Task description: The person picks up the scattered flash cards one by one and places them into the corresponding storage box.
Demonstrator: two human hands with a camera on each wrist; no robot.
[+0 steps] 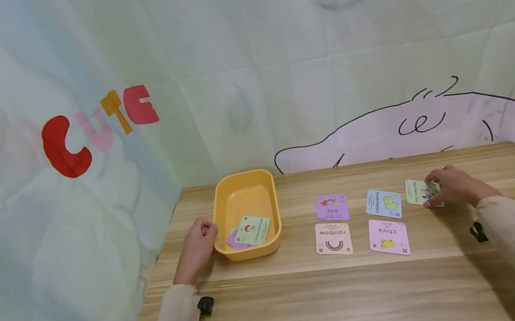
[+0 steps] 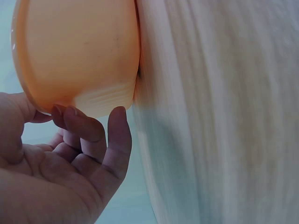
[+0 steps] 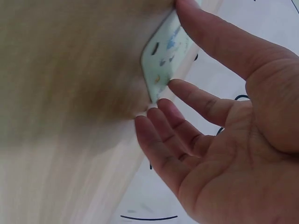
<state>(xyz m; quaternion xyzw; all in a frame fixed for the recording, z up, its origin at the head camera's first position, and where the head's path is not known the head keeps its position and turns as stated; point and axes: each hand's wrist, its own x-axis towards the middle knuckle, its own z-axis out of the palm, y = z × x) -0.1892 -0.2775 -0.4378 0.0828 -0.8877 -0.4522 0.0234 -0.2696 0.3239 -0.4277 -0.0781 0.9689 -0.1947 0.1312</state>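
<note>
My left hand point(image 1: 197, 248) holds the near left rim of a yellow plastic basket point(image 1: 270, 202), thumb at the rim and curled fingers point(image 2: 119, 135) against its outer wall. Inside the basket lies a green card with "Lantern Festival" point(image 1: 253, 230), over a purple card point(image 1: 232, 239). At the right, my right hand point(image 1: 453, 186) pinches a light green "Teachers' Day" card point(image 1: 415, 191) by opposite edges, between thumb and index finger. That card is close over the table, its right part covered by the hand. In the right wrist view the other fingers point(image 3: 156, 144) reach past the card's corner.
Between the hands, several cards lie face up on the wooden table point(image 1: 306, 306): a purple "zoo" card point(image 1: 332, 208), a blue muskmelon card point(image 1: 383, 204), a peach rainbow card point(image 1: 333, 239) and a pink chick card point(image 1: 388, 237). A printed curtain point(image 1: 236, 76) hangs behind the table.
</note>
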